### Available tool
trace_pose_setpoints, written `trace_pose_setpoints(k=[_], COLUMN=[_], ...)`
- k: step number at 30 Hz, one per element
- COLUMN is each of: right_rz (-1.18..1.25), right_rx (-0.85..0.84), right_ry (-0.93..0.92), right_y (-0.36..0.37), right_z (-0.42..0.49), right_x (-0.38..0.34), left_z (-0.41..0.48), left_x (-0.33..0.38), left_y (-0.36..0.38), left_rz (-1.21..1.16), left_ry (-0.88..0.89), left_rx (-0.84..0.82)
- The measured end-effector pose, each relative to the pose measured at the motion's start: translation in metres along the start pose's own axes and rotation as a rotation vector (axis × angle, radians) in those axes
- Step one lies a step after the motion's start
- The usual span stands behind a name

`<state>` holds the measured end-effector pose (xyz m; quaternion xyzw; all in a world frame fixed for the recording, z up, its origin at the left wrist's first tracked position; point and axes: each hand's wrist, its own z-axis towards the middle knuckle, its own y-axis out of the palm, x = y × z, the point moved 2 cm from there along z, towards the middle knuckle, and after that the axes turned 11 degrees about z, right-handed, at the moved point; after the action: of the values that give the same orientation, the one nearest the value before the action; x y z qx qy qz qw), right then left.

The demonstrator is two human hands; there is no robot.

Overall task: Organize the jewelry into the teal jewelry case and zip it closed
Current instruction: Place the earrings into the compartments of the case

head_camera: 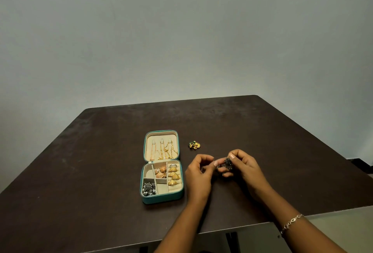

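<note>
The teal jewelry case [162, 199] lies open on the dark table, lid flat behind it with gold chains [163, 149] hung inside. Its beige compartments hold gold rings [174, 174], orange-gold earrings [161, 171] and dark silver pieces [149, 188]. To the right of the case both hands meet over the table. My right hand [245, 169] pinches a dark beaded jewelry piece [225, 164]. My left hand [198, 174] has its fingers curled and pinches the same piece's left end. A small gold and green earring pair [194, 144] lies loose behind my hands.
The dark brown table [101, 162] ends in a near edge just below my forearms and stands against a plain grey wall. A thin bracelet [291, 222] is on my right wrist.
</note>
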<state>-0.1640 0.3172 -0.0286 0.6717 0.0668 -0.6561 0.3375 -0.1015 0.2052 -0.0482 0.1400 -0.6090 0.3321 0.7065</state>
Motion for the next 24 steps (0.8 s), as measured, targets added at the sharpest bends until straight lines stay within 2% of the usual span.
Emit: trace_pose_setpoints(k=[5,13,24], right_rz=[0.037,0.088,0.248], right_rx=[0.019,0.045,0.083], right_ry=[0.032,0.085,0.163], right_y=[-0.0018,-0.0026,-0.0029], right_z=[0.0010,-0.0003,0.0001], right_x=[-0.0032,-0.0066,-0.0064], left_z=[-0.0008,0.0002,-0.0004], left_x=[0.0003,-0.0004,-0.0021], left_y=[0.0000,-0.0020,-0.0005], left_rz=[-0.078,-0.052,-0.201], left_ry=[-0.013,0.048,0.003], left_rx=[-0.086,0.006,-0.054])
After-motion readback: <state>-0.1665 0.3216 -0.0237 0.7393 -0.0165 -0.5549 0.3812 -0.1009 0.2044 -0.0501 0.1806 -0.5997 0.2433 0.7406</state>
